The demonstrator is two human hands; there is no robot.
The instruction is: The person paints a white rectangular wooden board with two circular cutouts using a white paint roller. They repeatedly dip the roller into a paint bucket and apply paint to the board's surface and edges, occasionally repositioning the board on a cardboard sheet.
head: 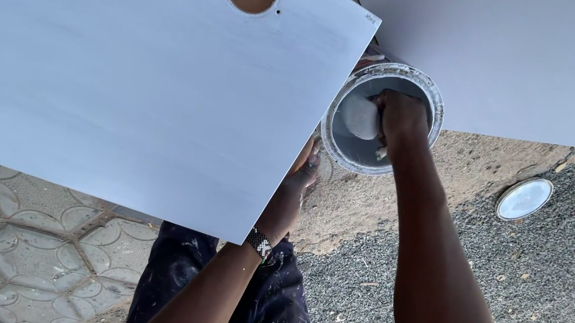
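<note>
Right hand (399,118) down inside round white-rimmed paint can (427,84) on ground, grip closed round pale grey wad (361,117). Left hand (298,179) against edge of white board with round hole (122,69), grip hidden, cannot tell. Risk: can tips, paint drips onto gravel or board. Count: two boards, one can, one loose round lid (523,198).
</note>
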